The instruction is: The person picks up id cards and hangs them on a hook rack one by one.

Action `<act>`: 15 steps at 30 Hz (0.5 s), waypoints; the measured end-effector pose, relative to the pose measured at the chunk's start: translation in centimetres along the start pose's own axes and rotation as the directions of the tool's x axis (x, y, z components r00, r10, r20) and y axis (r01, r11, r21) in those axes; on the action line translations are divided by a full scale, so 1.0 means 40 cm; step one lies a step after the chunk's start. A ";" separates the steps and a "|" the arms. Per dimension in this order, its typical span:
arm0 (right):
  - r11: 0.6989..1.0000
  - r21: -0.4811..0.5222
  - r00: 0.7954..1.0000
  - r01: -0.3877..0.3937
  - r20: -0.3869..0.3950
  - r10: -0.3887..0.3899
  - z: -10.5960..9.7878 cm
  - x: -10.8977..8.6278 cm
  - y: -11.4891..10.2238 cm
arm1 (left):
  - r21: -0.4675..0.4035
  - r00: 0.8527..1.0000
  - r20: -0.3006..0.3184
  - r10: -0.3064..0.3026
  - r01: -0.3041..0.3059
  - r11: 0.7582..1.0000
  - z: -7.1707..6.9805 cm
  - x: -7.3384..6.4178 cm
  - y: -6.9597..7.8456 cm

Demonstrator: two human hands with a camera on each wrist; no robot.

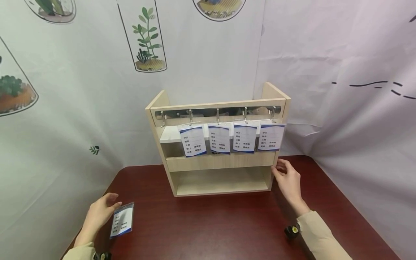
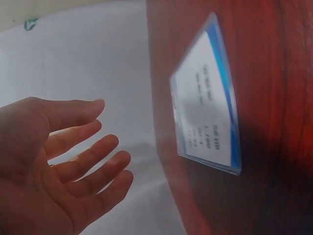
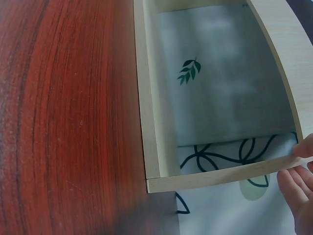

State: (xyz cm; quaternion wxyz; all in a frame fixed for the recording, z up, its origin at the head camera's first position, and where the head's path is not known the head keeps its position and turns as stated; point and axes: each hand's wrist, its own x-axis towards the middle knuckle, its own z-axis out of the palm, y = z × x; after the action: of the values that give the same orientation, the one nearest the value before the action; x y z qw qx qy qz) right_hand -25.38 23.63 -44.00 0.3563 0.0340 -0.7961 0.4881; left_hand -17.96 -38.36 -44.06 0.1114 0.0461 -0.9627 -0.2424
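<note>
My left hand (image 1: pixel 99 213) hovers beside a clear-sleeved name badge (image 1: pixel 122 221) lying on the table at the left. In the left wrist view its fingers (image 2: pixel 98 159) are relaxed and spread, apart from the badge, with nothing held. At the right, my right hand (image 1: pixel 288 180) holds the side panel of a small wooden shelf (image 1: pixel 195 164). The right wrist view shows the thumb (image 3: pixel 305 147) on the panel's front edge and the fingers (image 3: pixel 293 193) along its outer side. Several similar name badges (image 1: pixel 244 139) hang from hooks on the shelf's front.
A metal rail (image 1: pixel 208 111) with several hooks runs across the shelf's upper front; the leftmost hook (image 1: pixel 163 118) carries no badge. The shelf stands towards the back of a dark red table (image 1: pixel 201 227). White printed cloth (image 1: pixel 97 90) hangs behind and at both sides.
</note>
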 end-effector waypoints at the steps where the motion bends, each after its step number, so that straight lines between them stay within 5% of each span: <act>1: 1.000 0.003 1.000 -0.001 0.000 0.001 0.000 0.000 0.000 | -0.001 1.000 0.018 -0.011 0.011 1.000 0.002 0.002 -0.004; 15: 1.000 0.007 1.000 0.002 0.004 -0.002 0.000 -0.002 -0.005 | 0.008 0.983 0.171 -0.060 0.059 0.998 0.021 0.023 -0.045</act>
State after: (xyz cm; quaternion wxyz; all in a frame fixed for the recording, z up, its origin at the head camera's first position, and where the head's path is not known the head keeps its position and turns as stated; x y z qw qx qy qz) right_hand -25.22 23.50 -43.89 0.3551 0.0367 -0.7949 0.4905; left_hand -18.98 -39.70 -45.45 0.0209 0.0541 -0.9673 -0.2471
